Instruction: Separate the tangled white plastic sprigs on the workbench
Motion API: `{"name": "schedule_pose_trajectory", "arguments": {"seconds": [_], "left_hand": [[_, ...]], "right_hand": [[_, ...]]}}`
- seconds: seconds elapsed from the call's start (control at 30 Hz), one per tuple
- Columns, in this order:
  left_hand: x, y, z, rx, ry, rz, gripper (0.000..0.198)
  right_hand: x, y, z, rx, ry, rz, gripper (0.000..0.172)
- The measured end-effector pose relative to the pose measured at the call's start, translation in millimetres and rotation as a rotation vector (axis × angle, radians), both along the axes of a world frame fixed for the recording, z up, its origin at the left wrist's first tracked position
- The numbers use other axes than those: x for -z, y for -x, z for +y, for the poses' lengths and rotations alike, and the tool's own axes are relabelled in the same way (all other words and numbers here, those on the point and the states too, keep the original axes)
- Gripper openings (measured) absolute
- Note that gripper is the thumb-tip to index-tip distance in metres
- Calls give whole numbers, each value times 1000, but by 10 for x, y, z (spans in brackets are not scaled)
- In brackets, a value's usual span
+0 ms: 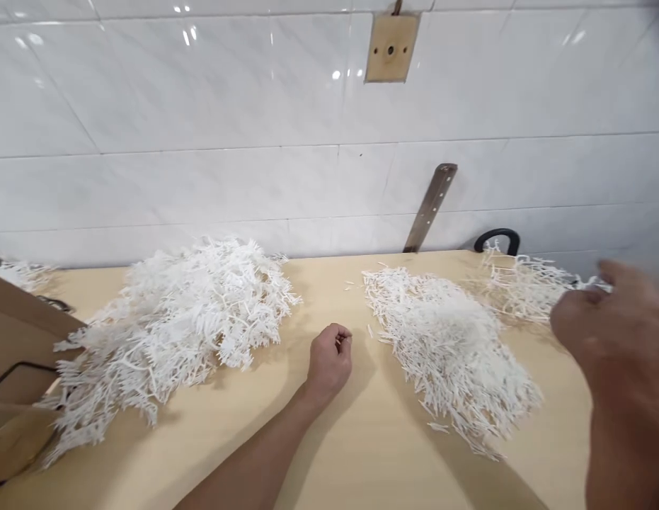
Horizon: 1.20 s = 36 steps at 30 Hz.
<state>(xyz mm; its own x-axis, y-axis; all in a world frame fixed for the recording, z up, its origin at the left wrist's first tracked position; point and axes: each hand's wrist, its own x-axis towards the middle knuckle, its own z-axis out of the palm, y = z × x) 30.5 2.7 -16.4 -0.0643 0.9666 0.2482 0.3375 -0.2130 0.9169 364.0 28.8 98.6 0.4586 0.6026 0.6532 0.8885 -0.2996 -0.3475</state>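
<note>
My left hand (330,361) is closed in a loose pinch over the table, in the gap between two white piles. Whatever its fingertips may hold is too small to make out. To its left is a large heap of white, branching plastic-looking pieces (202,304). On its right lies a pile of small, thin white sticks (451,340). My right hand (610,319), blurred by motion, is raised at the far right beside a smaller heap of bare white branched stems (536,287). Its fingers are smeared, so its grip is unclear.
Behind the pale wooden table (329,283) rises a tiled wall (217,184). A metal strip with holes (430,207) leans there, near a black curved handle (497,237). A brown box-like object (21,340) stands at the left edge, with more white pieces (24,274) behind it.
</note>
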Motion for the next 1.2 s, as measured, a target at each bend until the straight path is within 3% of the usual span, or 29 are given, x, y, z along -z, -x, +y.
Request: {"name": "schedule_pose_trajectory", "arguments": {"seconds": [0.07, 0.17, 0.27, 0.37, 0.5, 0.57, 0.73, 0.87, 0.97, 1.03, 1.2], "left_hand": [[3, 32, 29, -52, -60, 31, 11], [-24, 110, 89, -154, -138, 33, 15], [-58, 228, 157, -265, -140, -23, 18], [-56, 369, 231, -419, -107, -147, 15], [-7, 511, 306, -563, -131, -247, 18], [16, 540, 322, -571, -108, -249, 20], [37, 535, 342, -594, -126, -257, 23], [43, 489, 345, -581, -141, -271, 22], [37, 403, 308, -503, -112, -217, 23], [18, 330, 266, -439, -101, -161, 24], [-80, 214, 152, -324, -315, 7, 24]], "right_hand": [[35, 605, -108, -264, -63, 101, 47], [255, 1471, -91, -726, 190, 366, 41], [535, 2122, 133, -981, 357, 467, 36], [687, 2609, 454, -1109, 468, 602, 40], [686, 3136, 822, -1145, 490, 761, 53], [675, 3335, 926, -1177, 463, 793, 56], [756, 3492, 984, -1273, 419, 900, 18], [857, 3256, 993, -1293, 370, 1075, 29], [934, 3038, 1010, -1216, 288, 1184, 40], [994, 2948, 1009, -1139, 239, 1214, 37], [1104, 2935, 964, -1040, 206, 1132, 37]]}}
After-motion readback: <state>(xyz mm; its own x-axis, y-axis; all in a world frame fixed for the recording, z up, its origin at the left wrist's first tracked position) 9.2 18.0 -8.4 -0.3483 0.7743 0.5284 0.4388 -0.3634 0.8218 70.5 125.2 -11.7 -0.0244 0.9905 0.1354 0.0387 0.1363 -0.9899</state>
